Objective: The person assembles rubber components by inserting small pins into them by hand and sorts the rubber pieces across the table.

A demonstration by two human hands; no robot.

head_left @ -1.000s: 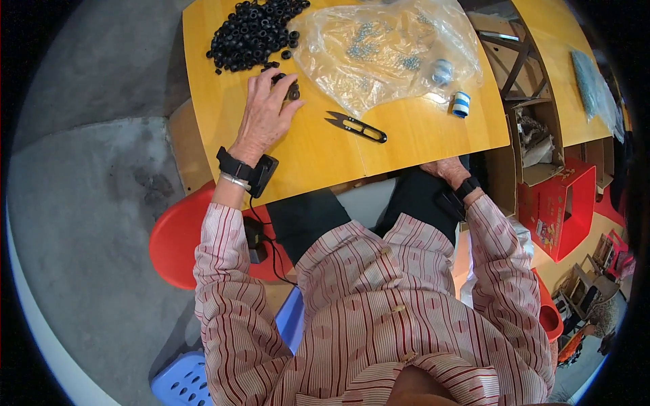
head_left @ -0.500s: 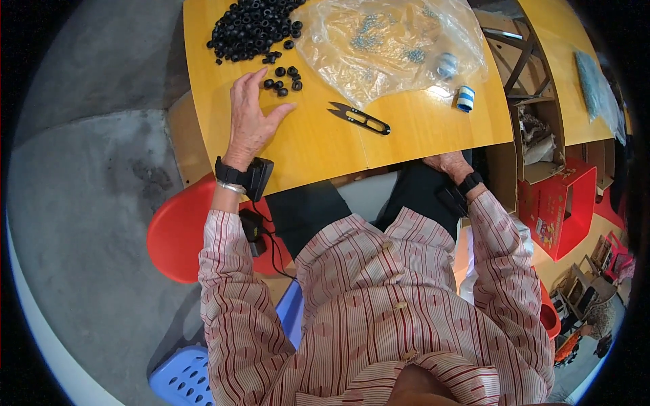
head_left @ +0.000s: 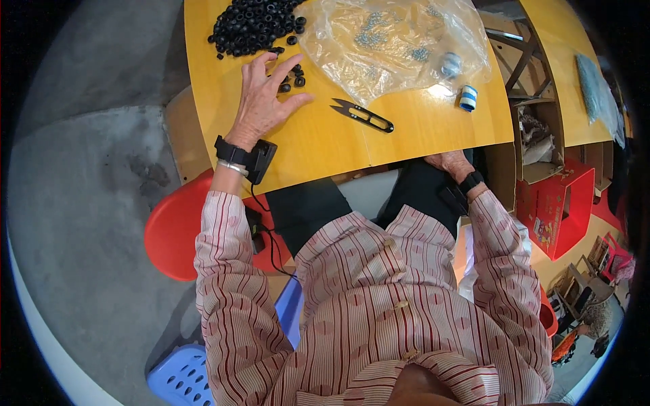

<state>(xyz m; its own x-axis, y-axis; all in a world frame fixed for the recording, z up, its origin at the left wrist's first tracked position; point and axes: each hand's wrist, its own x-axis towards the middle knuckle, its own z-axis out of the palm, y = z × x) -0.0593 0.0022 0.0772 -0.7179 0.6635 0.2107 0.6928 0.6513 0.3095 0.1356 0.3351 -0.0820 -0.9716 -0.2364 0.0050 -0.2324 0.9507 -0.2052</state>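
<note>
My left hand (head_left: 263,98) is over the yellow table, fingers spread and nothing held in them. Its fingertips reach across several loose black ring-shaped parts (head_left: 299,81), partly hiding them. Just beyond lies a big heap of the same black rings (head_left: 250,27). A pair of black thread snips (head_left: 365,116) rests to the right of this hand, untouched. My right hand (head_left: 451,162) is low at the table's front edge by my thigh; its fingers are hidden.
A clear plastic bag (head_left: 332,57) with small metal pieces (head_left: 372,32) covers the table's far middle. Beside it stands a blue-and-white striped roll (head_left: 468,98). A red box (head_left: 575,210) sits right of the table, a red stool (head_left: 172,233) at the left.
My left hand has moved right and slightly away from me, now covering part of the small group of black rings. The right hand stays where it was.
</note>
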